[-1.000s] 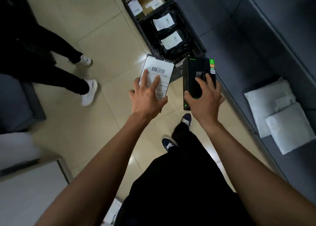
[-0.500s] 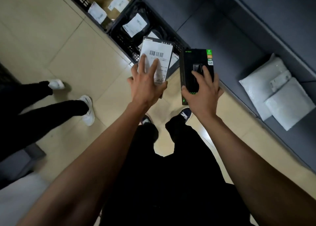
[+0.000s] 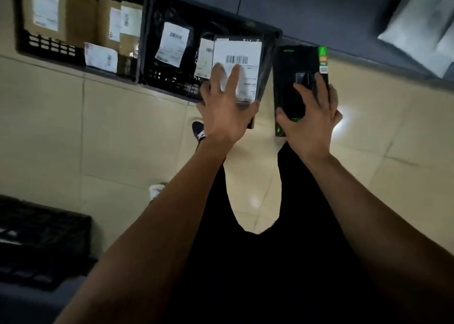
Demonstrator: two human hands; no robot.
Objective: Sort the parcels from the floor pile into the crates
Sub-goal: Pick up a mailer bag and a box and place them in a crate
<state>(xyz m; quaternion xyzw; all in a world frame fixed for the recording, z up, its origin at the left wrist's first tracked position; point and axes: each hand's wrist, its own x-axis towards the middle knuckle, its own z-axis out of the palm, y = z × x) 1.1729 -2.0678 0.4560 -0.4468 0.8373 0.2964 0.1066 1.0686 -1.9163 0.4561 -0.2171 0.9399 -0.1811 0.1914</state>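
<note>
Black plastic is wrapping the flat parcel (image 3: 242,61) that my left hand (image 3: 226,110) is gripping, fingers spread over its white barcode label and thumb hooked under its near edge. I am holding it tilted above the near rim of the middle crate (image 3: 172,83), so it is overlapping that crate's right part from this view. My right hand (image 3: 310,117) is clamping a black retail box (image 3: 298,78) with green markings, fingers curled over its face and thumb pressing its left side. That box is hanging over the cream tiled floor (image 3: 98,132), just right of the middle crate and not over it.

Inside the middle crate, dark bagged parcels (image 3: 172,43) with white labels are lying flat. Just to its left, a second crate (image 3: 49,43) is holding brown cardboard parcels (image 3: 81,16) with white labels, and one small white-labelled packet (image 3: 100,56) is leaning at its near right corner. Both crates are sitting on the floor against a dark grey surface (image 3: 319,11). At the upper right, blurred white padded bags (image 3: 422,26) are lying on that grey surface. Another black crate (image 3: 41,235) is showing at the lower left. My dark shoe (image 3: 199,132) is planted on the tiles below my left hand.
</note>
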